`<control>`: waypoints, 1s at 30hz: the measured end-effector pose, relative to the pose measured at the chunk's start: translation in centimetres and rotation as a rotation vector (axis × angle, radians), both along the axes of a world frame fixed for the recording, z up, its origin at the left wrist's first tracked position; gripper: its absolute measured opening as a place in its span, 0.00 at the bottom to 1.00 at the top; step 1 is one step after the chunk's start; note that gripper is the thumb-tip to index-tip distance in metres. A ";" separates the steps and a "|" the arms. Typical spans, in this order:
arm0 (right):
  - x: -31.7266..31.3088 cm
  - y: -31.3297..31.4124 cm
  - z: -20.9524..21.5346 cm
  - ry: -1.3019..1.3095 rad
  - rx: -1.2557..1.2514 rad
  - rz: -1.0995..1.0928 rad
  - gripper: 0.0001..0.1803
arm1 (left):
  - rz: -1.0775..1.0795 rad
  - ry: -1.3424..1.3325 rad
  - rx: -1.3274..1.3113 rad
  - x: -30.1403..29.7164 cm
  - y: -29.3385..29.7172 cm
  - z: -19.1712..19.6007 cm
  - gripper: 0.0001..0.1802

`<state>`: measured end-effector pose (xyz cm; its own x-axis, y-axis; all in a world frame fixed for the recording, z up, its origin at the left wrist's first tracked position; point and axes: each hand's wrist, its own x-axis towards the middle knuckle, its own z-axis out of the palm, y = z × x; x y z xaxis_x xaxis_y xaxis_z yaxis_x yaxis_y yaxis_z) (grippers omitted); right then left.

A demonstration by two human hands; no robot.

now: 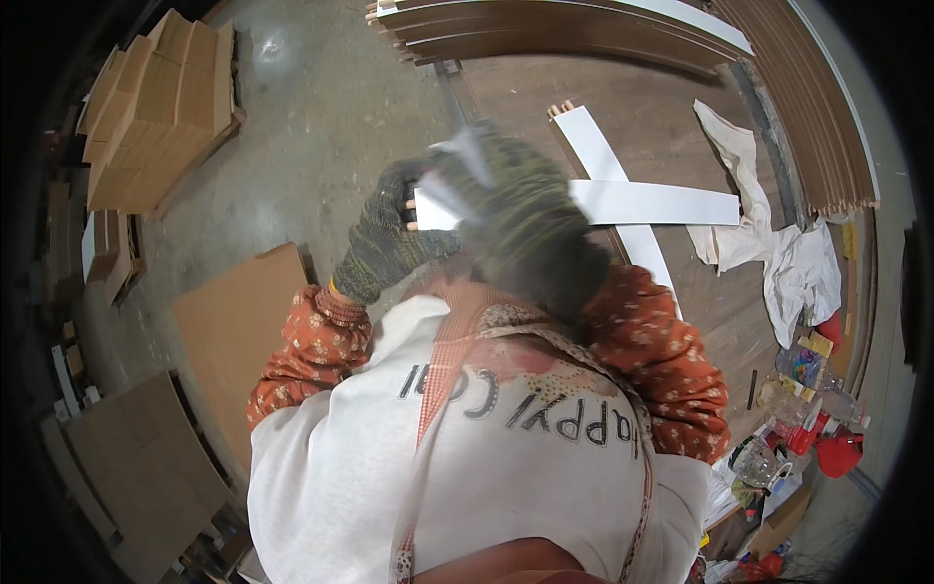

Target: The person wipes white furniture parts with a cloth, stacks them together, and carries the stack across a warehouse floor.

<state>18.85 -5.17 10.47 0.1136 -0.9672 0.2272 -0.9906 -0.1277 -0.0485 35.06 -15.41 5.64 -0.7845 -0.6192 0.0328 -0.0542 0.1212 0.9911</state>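
— What do we have in our hands?

— Both wear dark knitted work gloves. Our left hand [389, 238], just left of the frame's centre, has its fingers curled around the end of a long flat white board [654, 202]; its fingertips press the board's near edge. Our right hand [516, 209] is blurred at the centre, closed over the same end from above, and something pale and thin sticks up from it, too smeared for us to name.

— And where does the board lie?

— It runs from our hands toward the right of the frame, lying flat on the brown wooden tabletop [545, 88]. It crosses over a second white strip with small wooden dowels at its upper end [595, 146], the two touching where they cross.

— What else is around us?

— A crumpled white cloth [778, 243] lies at the right, near the board's far end. Curved dark brown panels [545, 34] are stacked along the top of the frame. A stack of tan cardboard boxes [156, 107] stands on the concrete floor [292, 146] at upper left, and flat brown sheets [229, 321] lie at lower left. Small bottles and red clutter [808, 409] gather at lower right.
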 end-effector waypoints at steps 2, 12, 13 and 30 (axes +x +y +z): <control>0.0 0.1 0.1 -0.130 -0.052 0.000 0.26 | -0.036 0.005 0.001 -0.1 -0.2 0.5 0.40; -26.7 22.9 -6.2 -0.104 0.060 -1.101 0.40 | -0.267 0.120 -0.420 -0.2 -2.0 3.3 0.28; -25.1 22.1 -4.0 -0.046 0.219 -1.332 0.45 | -0.271 0.180 -0.586 -0.5 -2.4 4.3 0.27; -7.7 4.0 7.1 -0.011 -0.629 -0.530 0.24 | -0.311 0.919 -0.320 -13.5 1.4 14.0 0.47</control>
<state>11.16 -1.13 17.58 -0.3280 -0.5830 0.7433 -0.9268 0.3508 -0.1338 21.54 -14.03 19.68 -0.4972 -0.2486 0.8313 0.7898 0.2669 0.5522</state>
